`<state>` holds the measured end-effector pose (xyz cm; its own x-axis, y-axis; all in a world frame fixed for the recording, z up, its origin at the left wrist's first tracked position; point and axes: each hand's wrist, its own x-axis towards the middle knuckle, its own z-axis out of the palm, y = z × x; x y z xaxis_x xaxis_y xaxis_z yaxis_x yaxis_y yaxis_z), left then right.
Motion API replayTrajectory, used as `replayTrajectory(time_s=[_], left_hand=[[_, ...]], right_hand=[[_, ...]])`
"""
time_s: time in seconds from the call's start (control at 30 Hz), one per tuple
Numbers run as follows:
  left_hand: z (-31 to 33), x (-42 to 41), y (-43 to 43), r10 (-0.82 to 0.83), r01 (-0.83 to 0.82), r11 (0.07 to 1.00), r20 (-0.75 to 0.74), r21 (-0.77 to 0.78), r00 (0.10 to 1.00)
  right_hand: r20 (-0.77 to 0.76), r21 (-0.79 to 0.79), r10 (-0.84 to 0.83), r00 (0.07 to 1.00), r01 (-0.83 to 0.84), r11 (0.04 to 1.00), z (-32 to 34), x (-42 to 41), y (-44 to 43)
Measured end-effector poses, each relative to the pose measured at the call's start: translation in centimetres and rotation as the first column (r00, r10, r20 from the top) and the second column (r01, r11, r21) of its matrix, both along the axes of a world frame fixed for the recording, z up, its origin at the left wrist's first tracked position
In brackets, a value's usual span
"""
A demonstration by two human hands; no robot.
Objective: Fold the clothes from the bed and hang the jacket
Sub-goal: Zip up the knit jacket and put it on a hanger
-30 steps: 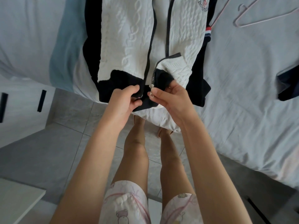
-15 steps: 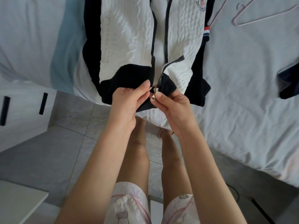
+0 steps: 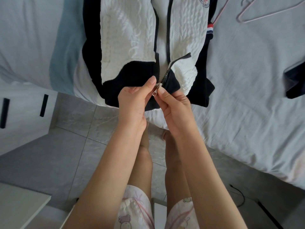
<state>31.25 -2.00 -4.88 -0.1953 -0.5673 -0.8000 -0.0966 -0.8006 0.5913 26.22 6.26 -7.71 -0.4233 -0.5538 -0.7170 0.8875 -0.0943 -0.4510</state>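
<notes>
Jacket [image 3: 132, 38]: white cable-knit with dark trim, lying front-up on the bed [image 3: 247, 96]. The zip is undone and the hem sits at the mattress edge, right at the fingertips.
Left hand [image 3: 132, 104]: thumb and fingers pinched on the dark left hem, just beside the zip.
Right hand [image 3: 176, 108]: fingers closed on the right hem at the zip's foot.
Silver zip pull [image 3: 155, 93]: between the two thumbs.
Pink wire hanger [image 3: 264, 13]: on the sheet, well beyond the right fingers.
Dark garment [image 3: 295, 80]: far right of them.

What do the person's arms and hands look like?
The left arm and right arm are bare: no sleeves, watch or bracelets show. The left hand and right hand show no gloves or rings; nails look short and unpainted.
</notes>
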Motion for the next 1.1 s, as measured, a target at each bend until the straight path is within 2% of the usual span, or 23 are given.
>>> replayTrajectory(time_s=[0.23, 0.43, 0.7, 0.93, 1.1], left_hand=[[-0.3, 0.2, 0.0, -0.06, 0.06, 0.998, -0.006, 0.003, 0.998], [-0.5, 0.3, 0.1, -0.016, 0.017, 0.999, -0.024, 0.043, 1.0], [-0.8, 0.6, 0.1, -0.074, 0.076, 0.997, 0.045, -0.028, 0.996], [-1.0, 0.7, -0.3, -0.231, 0.267, 0.951, 0.212, -0.159, 0.95], [-1.1, 0.8, -0.6, -0.353, 0.459, 0.839, 0.349, -0.293, 0.868]], right_hand=[[0.005, 0.033, 0.002, 1.0, -0.002, 0.999, 0.0, -0.2, -0.1], [0.003, 0.02, 0.023, 1.0, -0.023, 1.0, -0.1, -0.4, -0.3], [-0.04, 0.07, 0.074, 0.996, -0.071, 0.995, 0.2, -0.5, -0.8], [-0.024, 0.109, 0.057, 0.998, -0.054, 0.993, 0.6, -0.3, -1.1], [-0.027, 0.14, 0.03, 0.999, -0.026, 0.99, 1.0, -0.5, -1.4]])
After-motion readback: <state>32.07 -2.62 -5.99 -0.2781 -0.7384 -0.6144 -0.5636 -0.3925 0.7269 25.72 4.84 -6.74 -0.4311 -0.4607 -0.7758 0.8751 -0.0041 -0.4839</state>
